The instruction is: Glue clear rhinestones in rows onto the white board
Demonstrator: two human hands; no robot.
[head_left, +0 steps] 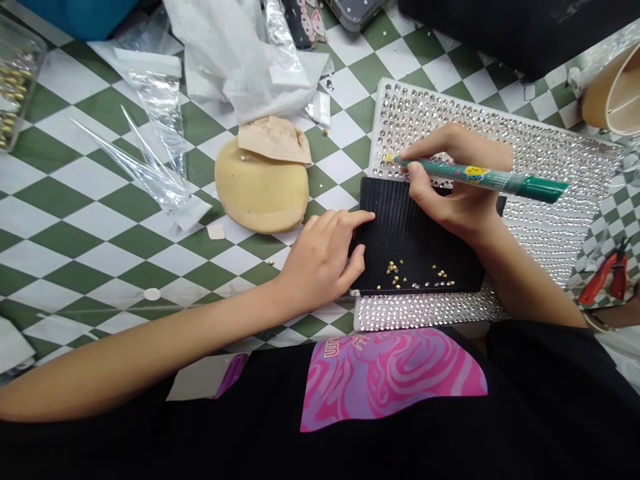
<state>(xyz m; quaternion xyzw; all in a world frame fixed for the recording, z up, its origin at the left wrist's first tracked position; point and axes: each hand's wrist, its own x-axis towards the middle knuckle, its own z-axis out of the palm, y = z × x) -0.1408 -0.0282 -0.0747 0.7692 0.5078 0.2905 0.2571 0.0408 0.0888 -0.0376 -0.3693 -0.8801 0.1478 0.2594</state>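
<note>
In my right hand is a green pen-shaped tool with a yellow tip, pinched between thumb and fingers. Its tip is over the upper left of a white sheet covered in rows of clear rhinestones. On that sheet lies a black ridged tray, with several loose gold-backed stones along its near side. My left hand is at the tray's left edge, index finger stretched onto the rim and thumb apart, holding nothing. Part of the tray is hidden behind my right hand.
Left of the tray sits a yellowish oval pad with a beige cloth piece on it. Clear plastic bags and white wrapping lie beyond. Red-handled pliers are at right, below a tan cup. A clear box stands far left.
</note>
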